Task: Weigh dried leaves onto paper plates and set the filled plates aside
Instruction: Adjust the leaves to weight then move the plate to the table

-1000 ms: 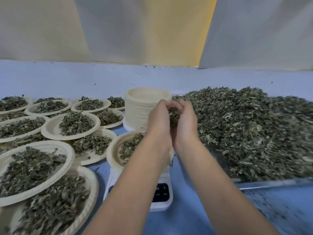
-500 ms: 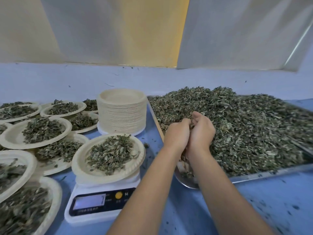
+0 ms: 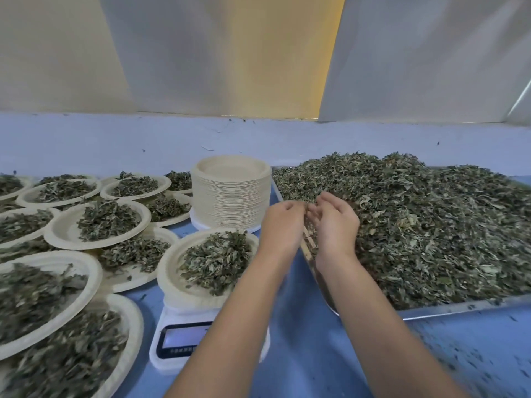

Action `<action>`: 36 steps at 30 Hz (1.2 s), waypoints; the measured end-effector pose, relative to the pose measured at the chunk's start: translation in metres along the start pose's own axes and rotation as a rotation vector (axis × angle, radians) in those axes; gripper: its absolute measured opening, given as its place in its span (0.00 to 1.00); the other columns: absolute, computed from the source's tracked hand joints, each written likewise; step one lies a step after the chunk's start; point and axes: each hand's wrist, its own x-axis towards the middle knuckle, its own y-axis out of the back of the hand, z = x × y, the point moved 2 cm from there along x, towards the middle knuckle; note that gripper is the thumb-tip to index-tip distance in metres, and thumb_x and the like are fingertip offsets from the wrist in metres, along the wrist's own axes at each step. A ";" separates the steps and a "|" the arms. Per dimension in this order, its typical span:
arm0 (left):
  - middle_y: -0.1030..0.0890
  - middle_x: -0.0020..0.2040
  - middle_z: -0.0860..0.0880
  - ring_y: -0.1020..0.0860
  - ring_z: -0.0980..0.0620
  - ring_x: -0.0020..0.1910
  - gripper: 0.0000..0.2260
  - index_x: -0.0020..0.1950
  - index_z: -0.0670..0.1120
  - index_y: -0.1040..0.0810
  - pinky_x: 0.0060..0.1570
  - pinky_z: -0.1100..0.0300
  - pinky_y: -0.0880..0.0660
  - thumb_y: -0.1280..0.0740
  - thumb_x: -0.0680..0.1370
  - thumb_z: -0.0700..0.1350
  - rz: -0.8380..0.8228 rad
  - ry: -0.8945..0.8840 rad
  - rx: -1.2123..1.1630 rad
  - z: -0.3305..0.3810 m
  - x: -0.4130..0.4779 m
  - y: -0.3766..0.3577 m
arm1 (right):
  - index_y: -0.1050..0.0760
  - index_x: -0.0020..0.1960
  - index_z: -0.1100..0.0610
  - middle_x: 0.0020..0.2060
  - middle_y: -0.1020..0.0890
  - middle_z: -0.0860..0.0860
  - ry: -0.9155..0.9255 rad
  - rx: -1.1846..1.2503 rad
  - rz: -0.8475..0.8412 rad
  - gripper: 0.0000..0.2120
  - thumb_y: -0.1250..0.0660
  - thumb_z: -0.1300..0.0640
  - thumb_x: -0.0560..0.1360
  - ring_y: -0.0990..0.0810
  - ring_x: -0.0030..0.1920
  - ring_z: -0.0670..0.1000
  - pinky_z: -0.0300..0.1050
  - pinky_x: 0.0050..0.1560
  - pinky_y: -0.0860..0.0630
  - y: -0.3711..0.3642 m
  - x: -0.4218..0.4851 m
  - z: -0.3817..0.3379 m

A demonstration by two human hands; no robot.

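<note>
Scale display part-hidden by left forearm, near plates blurred

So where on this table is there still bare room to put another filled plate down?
The far blue strip of table, behind the filled plates and plate stack, looks bare. So does the near right corner, in front of the leaf tray, though crumbs dot it. The side left of the scale is crowded with overlapping plates.
</note>
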 end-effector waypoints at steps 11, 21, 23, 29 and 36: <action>0.20 0.59 0.58 0.25 0.58 0.61 0.12 0.53 0.60 0.19 0.63 0.57 0.31 0.38 0.78 0.46 0.161 -0.204 0.118 0.022 -0.021 0.129 | 0.27 0.60 0.60 0.49 0.19 0.53 -0.022 -0.174 -0.256 0.11 0.42 0.65 0.79 0.19 0.50 0.48 0.39 0.53 0.22 -0.046 -0.040 0.024; 0.25 0.57 0.57 0.28 0.56 0.56 0.16 0.67 0.51 0.26 0.58 0.58 0.34 0.43 0.81 0.45 0.327 0.003 0.174 -0.019 -0.029 0.171 | 0.25 0.57 0.55 0.58 0.20 0.53 -0.046 -0.368 -0.335 0.10 0.38 0.63 0.78 0.22 0.59 0.51 0.49 0.66 0.29 -0.039 -0.043 0.040; 0.24 0.62 0.52 0.27 0.53 0.59 0.16 0.69 0.49 0.28 0.61 0.55 0.32 0.44 0.81 0.44 0.327 0.033 0.164 -0.022 -0.030 0.168 | 0.25 0.62 0.58 0.57 0.19 0.53 -0.061 -0.361 -0.342 0.14 0.39 0.65 0.78 0.22 0.58 0.50 0.48 0.65 0.28 -0.039 -0.044 0.041; 0.23 0.47 0.59 0.28 0.66 0.36 0.15 0.67 0.49 0.27 0.33 0.68 0.33 0.44 0.81 0.41 0.324 0.068 0.143 -0.027 -0.026 0.168 | 0.26 0.61 0.61 0.56 0.19 0.54 -0.117 -0.282 -0.339 0.15 0.41 0.68 0.77 0.21 0.58 0.51 0.44 0.63 0.28 -0.039 -0.047 0.038; 0.22 0.61 0.47 0.24 0.49 0.61 0.26 0.60 0.45 0.23 0.58 0.52 0.24 0.41 0.70 0.21 0.337 0.098 0.045 -0.013 -0.022 0.194 | 0.25 0.58 0.60 0.52 0.18 0.54 -0.143 -0.171 -0.354 0.12 0.37 0.69 0.76 0.20 0.54 0.49 0.43 0.60 0.25 -0.058 -0.055 0.032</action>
